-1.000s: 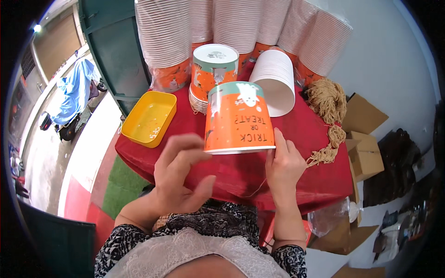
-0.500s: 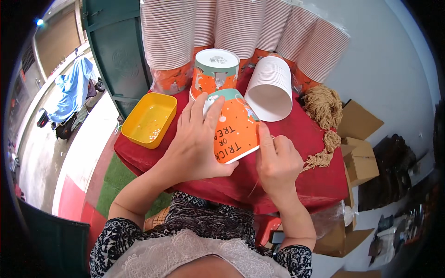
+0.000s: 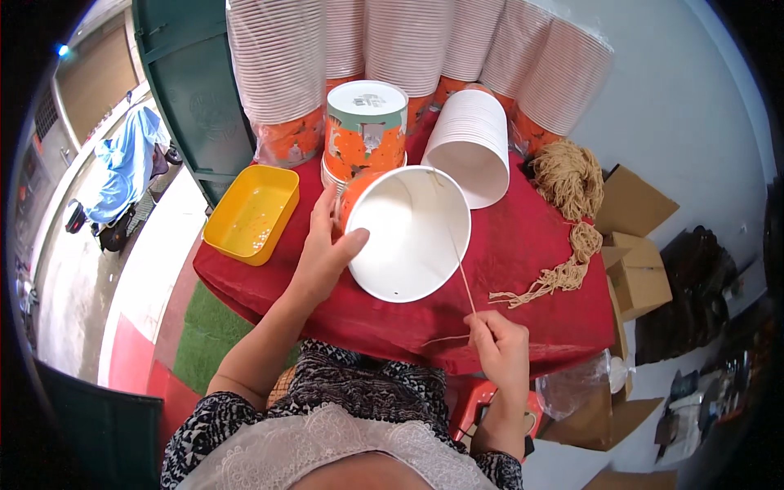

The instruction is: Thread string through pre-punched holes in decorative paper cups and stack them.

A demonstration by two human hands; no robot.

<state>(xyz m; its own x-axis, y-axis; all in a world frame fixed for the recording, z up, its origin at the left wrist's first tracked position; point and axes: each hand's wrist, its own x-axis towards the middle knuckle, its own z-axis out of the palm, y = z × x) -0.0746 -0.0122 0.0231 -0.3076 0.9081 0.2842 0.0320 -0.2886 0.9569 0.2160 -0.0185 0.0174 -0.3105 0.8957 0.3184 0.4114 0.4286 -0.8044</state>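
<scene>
In the middle of the frame, the left hand [image 3: 327, 249] is partly open around the left side of a white-lined orange bucket [image 3: 404, 237], its thumb at the rim and its fingers along the outer wall. The bucket is tilted, mouth toward the lower right, so its wall lies between that thumb and fingers. Right of lower centre, the right hand [image 3: 500, 347] has thumb and forefinger pinched on a thin cord [image 3: 464, 278], the other fingers curled in. The cord slants up from this pinch into the bucket's mouth; the bucket itself is apart from the right fingers, to their upper left. A short strand [image 3: 445, 339] sticks out left of them.
</scene>
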